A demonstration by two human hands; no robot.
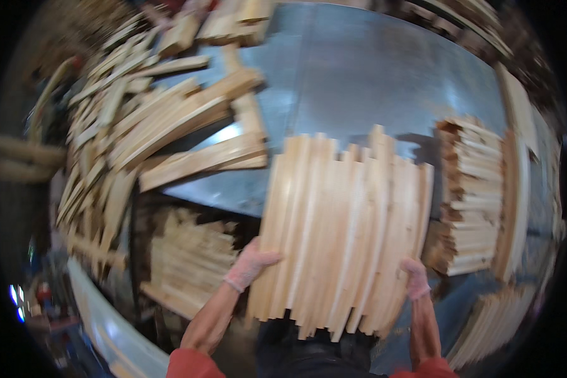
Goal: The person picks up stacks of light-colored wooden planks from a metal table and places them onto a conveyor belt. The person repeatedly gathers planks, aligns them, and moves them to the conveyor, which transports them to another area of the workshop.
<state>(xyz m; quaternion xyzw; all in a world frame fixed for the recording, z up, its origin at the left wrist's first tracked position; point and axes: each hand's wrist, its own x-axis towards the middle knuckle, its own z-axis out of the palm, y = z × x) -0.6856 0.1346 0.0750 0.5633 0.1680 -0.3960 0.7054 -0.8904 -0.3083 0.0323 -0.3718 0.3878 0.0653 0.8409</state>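
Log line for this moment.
left hand: holds wooden slats, left edge; right hand: holds right edge; layout: side by side, ends uneven

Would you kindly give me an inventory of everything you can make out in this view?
Wooden strips: one side-by-side row, exact count unclear, pale tan, between the hands
Table: one, blue-grey, centre and top
Loose planks: many, tan, jumbled at left
Top boards: several, tan, upper edge left of centre
Right stack: one, tan, right of the row
Long boards: at least two, tan, beyond that stack
Lower-right stack: one, tan
Lower-left stack: one, tan, blurred
Left hand: one, pink-white glove, row's left edge
Right hand: one, pink-white glove, row's right edge
Sleeves: two, red, bottom edge
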